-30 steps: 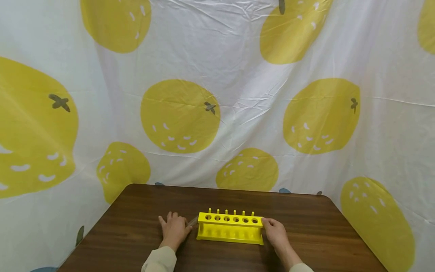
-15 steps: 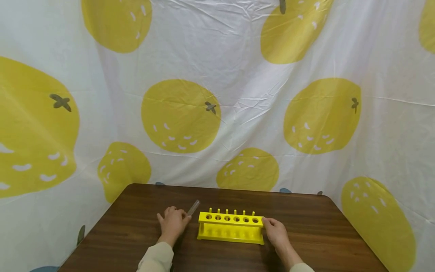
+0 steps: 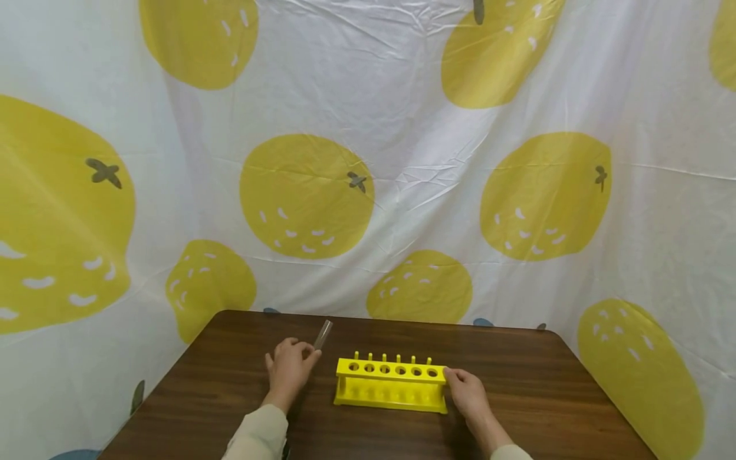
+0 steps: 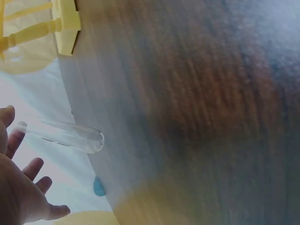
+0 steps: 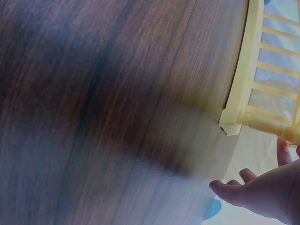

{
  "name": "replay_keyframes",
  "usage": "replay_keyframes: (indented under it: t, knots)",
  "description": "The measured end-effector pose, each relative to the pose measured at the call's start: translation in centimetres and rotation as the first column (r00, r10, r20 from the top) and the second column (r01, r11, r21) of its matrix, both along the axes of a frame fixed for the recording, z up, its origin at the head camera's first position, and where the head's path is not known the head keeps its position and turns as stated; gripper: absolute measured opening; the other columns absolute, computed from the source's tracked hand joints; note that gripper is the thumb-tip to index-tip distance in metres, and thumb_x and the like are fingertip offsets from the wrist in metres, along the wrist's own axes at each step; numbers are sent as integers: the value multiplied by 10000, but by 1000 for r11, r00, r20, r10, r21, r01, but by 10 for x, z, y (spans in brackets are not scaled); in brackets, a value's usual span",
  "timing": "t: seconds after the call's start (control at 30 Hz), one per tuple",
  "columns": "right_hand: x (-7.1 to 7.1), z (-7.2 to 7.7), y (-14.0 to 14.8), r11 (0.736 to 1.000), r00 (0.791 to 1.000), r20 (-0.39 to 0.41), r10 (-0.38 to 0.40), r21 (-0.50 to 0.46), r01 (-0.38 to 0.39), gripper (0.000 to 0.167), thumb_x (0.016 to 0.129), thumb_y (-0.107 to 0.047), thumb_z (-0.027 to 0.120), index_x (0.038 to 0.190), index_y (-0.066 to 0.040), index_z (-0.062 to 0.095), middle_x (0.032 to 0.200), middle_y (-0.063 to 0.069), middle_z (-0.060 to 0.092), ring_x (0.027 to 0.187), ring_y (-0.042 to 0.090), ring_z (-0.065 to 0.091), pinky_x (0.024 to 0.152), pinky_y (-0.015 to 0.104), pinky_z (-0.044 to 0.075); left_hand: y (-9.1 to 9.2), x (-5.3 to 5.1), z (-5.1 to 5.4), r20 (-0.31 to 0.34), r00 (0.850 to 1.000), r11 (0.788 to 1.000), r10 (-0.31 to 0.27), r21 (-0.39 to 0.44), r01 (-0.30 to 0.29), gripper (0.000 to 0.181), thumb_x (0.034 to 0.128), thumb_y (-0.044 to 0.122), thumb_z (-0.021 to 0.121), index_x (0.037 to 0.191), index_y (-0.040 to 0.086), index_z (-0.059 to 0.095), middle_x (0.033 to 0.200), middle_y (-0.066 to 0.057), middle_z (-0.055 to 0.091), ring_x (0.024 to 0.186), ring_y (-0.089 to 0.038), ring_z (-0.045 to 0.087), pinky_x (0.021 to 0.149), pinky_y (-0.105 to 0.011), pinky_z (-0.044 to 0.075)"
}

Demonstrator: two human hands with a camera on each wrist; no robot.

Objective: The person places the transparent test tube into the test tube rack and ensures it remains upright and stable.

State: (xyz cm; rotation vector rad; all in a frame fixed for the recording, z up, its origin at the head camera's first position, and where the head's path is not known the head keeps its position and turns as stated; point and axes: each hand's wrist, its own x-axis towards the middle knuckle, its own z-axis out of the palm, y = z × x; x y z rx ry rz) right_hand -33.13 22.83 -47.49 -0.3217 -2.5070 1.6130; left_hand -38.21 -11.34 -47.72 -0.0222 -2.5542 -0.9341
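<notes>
A clear test tube is pinched between the thumb and a finger of my left hand, left of the yellow rack. In the left wrist view the tube shows its rounded end, with the other fingers of the left hand spread apart. The yellow rack stands upright on the table, its row of holes holding no tubes. At its right end my right hand grips the top corner; the right wrist view shows that hand against the rack's end post.
The dark wooden table has a rounded back edge. Behind it and at both sides hangs a white cloth with yellow fruit prints.
My left hand has moved slightly left and away from the rack, and the tube has swung from low beside the rack to a steeper, raised angle. The right hand and rack have stayed put.
</notes>
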Motion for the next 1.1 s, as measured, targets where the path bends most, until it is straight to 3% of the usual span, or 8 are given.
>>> replay_keyframes:
  t: [0.3, 0.67, 0.9, 1.1]
  knots:
    - [1, 0, 0, 1000, 1000, -28, 1, 10, 0, 523, 1053, -326, 464, 1258, 142, 576, 1331, 332, 527, 1252, 505, 460, 1033, 605, 372, 3, -3, 13, -23, 1000, 999, -8, 53, 9, 202, 924, 309, 718, 967, 113, 740, 1329, -175, 553, 1301, -417, 425, 1091, -712, 134]
    - [2, 0, 0, 1000, 999, -40, 5, 24, -4, 498, 1053, -295, 465, 1250, 147, 581, 1321, 332, 537, 1251, 505, 464, 1035, 600, 373, 8, -7, 32, -94, 995, 994, -15, 106, 25, 223, 911, 326, 728, 961, 109, 731, 1313, -155, 559, 1290, -395, 436, 1111, -670, 153]
    - [3, 0, 0, 999, 999, -52, 5, 34, -3, 496, 1052, -289, 462, 1240, 152, 584, 1313, 335, 541, 1245, 506, 469, 1032, 601, 376, 14, -9, 44, -159, 986, 979, -52, 185, 81, 230, 911, 297, 731, 976, 77, 722, 1280, -172, 550, 1249, -394, 450, 1109, -568, 210]
    - [2, 0, 1, 1000, 999, -32, 9, 28, -9, 521, 1056, -320, 456, 1257, 146, 575, 1329, 333, 529, 1250, 502, 464, 1032, 601, 376, 23, -7, 57, -226, 970, 959, -85, 246, 141, 220, 916, 263, 722, 975, 51, 718, 1322, -212, 537, 1254, -425, 447, 1061, -597, 293]
